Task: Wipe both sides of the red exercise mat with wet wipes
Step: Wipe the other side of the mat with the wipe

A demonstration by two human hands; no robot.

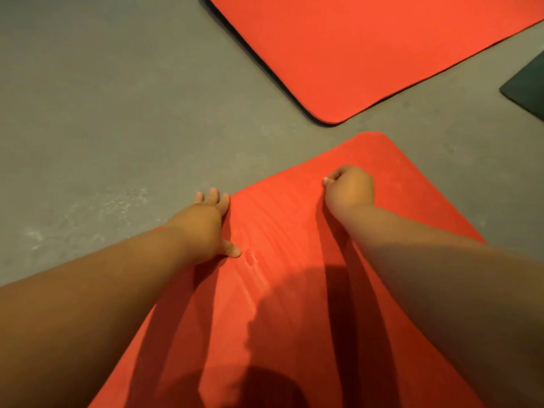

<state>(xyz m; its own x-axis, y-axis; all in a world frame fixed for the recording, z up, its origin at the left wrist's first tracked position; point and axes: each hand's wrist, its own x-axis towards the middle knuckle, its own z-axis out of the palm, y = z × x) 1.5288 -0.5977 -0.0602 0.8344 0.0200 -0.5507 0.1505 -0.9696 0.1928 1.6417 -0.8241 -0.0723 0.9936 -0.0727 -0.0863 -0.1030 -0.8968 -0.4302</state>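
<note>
Lower frame: the red exercise mat lies flat on the grey floor. It runs from the bottom edge up to a rounded corner just above frame centre. Dark shadows fall across its lower part. Two bare forearms enter from the lower left and lower right and extend over it.

Centre left: the left hand sits at the mat's left edge, palm down and fingers straight and slightly spread. The thumb rests on the red surface and the fingertips reach the edge, towards the floor. It grips nothing. A pale, glossy streak marks the mat just right of the thumb.

Centre right: the right hand rests on the mat near its far end, knuckles up and fingers curled tight into a fist. Whether anything is held inside the fist cannot be determined.

Upper right: a second red mat lies flat on the floor, apart from the first, with a dark rim along its left edge. At the right edge of the frame, a corner of a dark mat shows.
</note>
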